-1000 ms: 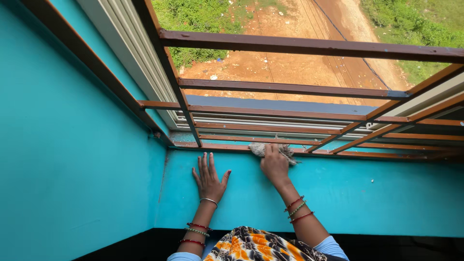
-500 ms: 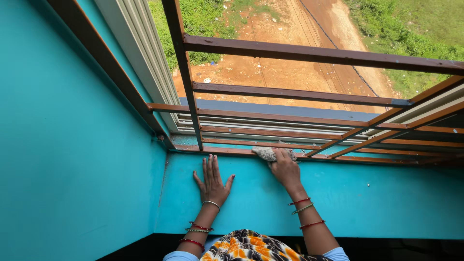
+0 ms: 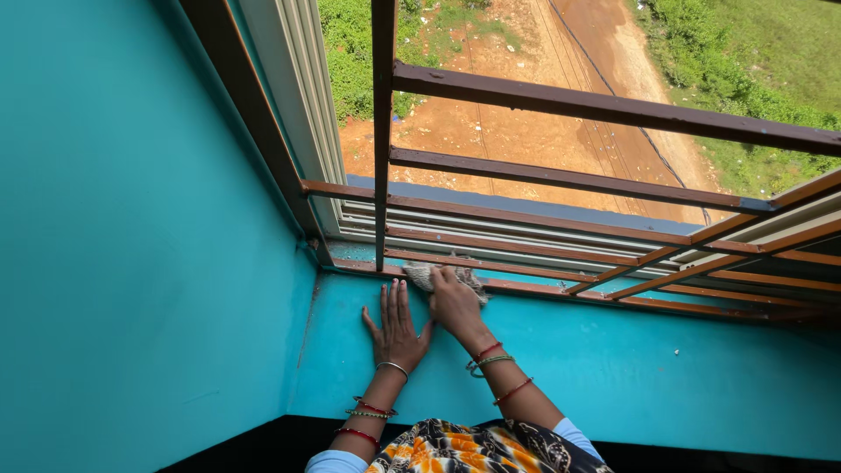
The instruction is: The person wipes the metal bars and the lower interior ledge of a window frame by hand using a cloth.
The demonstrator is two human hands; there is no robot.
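The cloth (image 3: pixel 442 277), a small grey-beige rag bunched into a lump, lies on the bottom brown rail of the window grille (image 3: pixel 526 287), right at the top edge of the turquoise wall below the window (image 3: pixel 613 368). From my remote seat I see the right hand (image 3: pixel 455 307) on top of it, fingers curled over the rag and pressing it down onto the rail, so that frayed edges stick out past the fingertips on both sides. The left hand (image 3: pixel 399 331) lies flat against the turquoise wall just below the rail, fingers straight and close together pointing up, thumb spread out to the side; its thumb sits just beside the right hand, nearly touching it. Both wrists carry bangles (image 3: pixel 491 361), red and green ones, with a silver one on the left. The rag sits near the left corner of the window, close under the vertical brown bar (image 3: pixel 382 131) that rises from the rail. Behind the rail run more horizontal brown bars and pale sliding-window tracks (image 3: pixel 491 229). To the left the turquoise side wall (image 3: pixel 131 263) fills the view. Through the grille, far below, I see a reddish dirt road (image 3: pixel 526 131) and green bushes (image 3: pixel 745 79). At the bottom edge a patterned orange and black garment (image 3: pixel 464 448) shows.
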